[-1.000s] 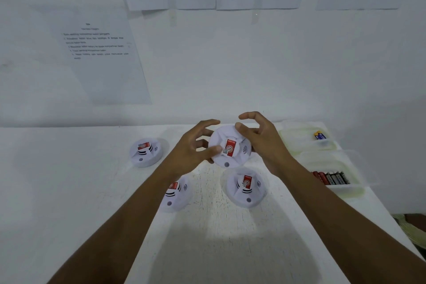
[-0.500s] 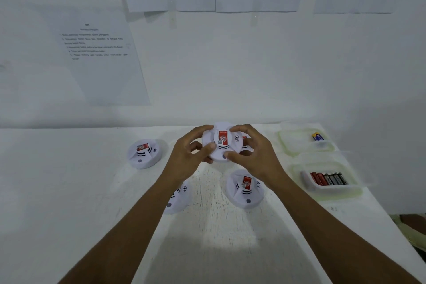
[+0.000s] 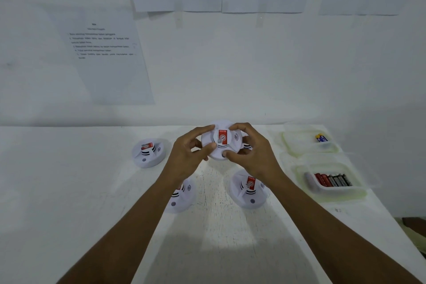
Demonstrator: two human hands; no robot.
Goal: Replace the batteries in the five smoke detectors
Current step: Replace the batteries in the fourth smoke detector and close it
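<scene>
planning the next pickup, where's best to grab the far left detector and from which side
I'd take the far left detector by its round outer rim, from above, thumb and fingers on opposite edges. It rests on the table with its raised centre up and space all round.

light: dim, bluish, flat | shadows: soft beneath arms | focus: soft | edges: wide-angle bowing

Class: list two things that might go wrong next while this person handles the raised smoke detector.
1. The left hand and right hand hold the detector off the table by fingertips at its rim; twisting may make it slip and drop.
2. The right forearm passes over the near detector; lowering it may knock that one.
</scene>
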